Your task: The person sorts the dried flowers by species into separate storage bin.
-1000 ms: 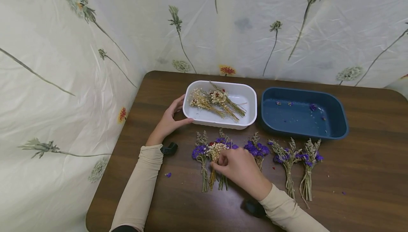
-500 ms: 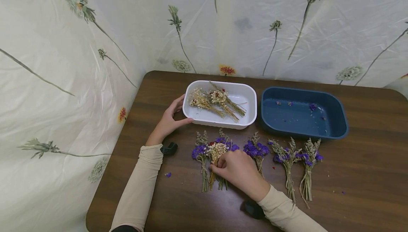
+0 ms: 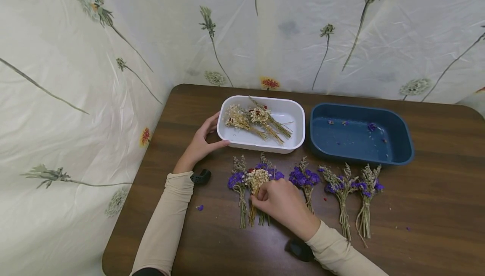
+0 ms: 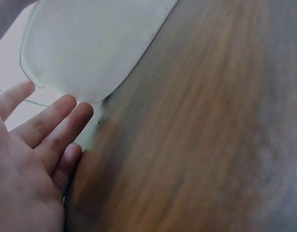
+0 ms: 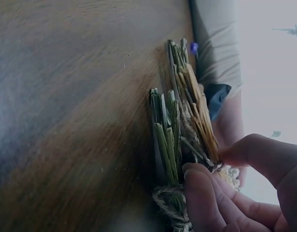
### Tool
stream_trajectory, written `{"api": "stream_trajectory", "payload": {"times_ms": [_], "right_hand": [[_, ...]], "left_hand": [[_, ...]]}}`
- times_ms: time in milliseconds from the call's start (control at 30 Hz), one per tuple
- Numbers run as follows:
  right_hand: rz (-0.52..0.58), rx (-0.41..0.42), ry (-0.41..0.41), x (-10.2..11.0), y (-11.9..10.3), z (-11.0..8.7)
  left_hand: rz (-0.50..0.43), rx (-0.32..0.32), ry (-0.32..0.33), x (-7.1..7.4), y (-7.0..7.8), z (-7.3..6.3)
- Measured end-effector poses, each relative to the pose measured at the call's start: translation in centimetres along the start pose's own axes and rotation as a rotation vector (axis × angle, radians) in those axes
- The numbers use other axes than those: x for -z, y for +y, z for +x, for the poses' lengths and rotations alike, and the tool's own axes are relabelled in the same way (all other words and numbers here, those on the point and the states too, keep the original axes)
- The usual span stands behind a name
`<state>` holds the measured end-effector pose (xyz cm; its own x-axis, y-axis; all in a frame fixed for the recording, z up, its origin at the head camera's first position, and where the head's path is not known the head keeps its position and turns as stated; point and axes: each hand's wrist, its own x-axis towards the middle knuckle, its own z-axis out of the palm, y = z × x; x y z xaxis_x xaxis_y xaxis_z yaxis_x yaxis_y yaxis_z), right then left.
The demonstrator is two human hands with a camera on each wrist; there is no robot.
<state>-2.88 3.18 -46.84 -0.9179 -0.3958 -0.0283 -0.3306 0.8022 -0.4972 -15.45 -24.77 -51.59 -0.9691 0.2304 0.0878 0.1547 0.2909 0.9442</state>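
Note:
My right hand (image 3: pixel 286 204) pinches a small bunch of cream dried flowers (image 3: pixel 257 179) between thumb and fingers, just below the blooms. Its yellow stems (image 5: pixel 201 111) show in the right wrist view, beside the green stems (image 5: pixel 168 140) of a purple bunch partly hidden by the hand. Another purple dried-flower bunch (image 3: pixel 236 179) lies just to the left. My left hand (image 3: pixel 200 141) rests at the left end of a white tub (image 3: pixel 261 147), thumb along the near rim. In the left wrist view its extended fingertips (image 4: pixel 68 100) meet the tub's wall. Several cream bunches (image 3: pixel 261 116) lie inside the tub.
A dark blue tub (image 3: pixel 360 147) with scattered petals stands right of the white one. Three more purple bunches lie to the right, including the one nearest my right hand (image 3: pixel 304 178). Loose petals (image 3: pixel 199 208) dot the brown table (image 3: pixel 435 191). A flower-patterned curtain hangs behind.
My right hand and wrist have shifted very slightly to the left, still pinching the cream bunch. The left hand and both tubs stay where they were.

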Motion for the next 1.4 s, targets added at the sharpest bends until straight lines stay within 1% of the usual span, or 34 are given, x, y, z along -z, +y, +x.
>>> {"api": "stream_trajectory", "payload": {"times_ms": [233,433,533,600,767,867,1133,1333,1400], "right_hand": [[0.034,-0.003,0.035,0.1,0.2,0.1],[0.078,-0.019,0.045,0.4,0.5,0.1],[0.092,-0.015,0.058,0.5,0.7,0.1],[0.096,-0.009,0.071,0.5,0.8,0.0],[0.11,0.006,0.094,0.7,0.9,0.0],[0.131,0.003,0.089,0.8,0.9,0.0],[0.183,-0.005,0.07,1.2,1.2,0.0],[0.216,-0.011,0.047,1.3,1.4,0.1],[0.228,-0.009,0.039,1.3,1.5,0.1]], "left_hand": [[-0.007,0.019,-0.007,-0.1,-0.1,0.2],[0.007,0.016,0.0,-0.1,0.0,0.1],[-0.007,0.013,-0.003,-0.1,0.2,0.0],[-0.016,0.013,-0.009,0.0,0.8,-0.2],[-0.016,0.019,-0.027,0.2,3.3,-0.7],[-0.013,0.023,-0.03,0.2,4.0,-0.9],[-0.013,0.014,-0.028,0.2,4.1,-1.0],[-0.004,0.025,-0.027,0.2,4.2,-1.0],[-0.003,0.028,-0.026,0.1,3.9,-0.9]]}}
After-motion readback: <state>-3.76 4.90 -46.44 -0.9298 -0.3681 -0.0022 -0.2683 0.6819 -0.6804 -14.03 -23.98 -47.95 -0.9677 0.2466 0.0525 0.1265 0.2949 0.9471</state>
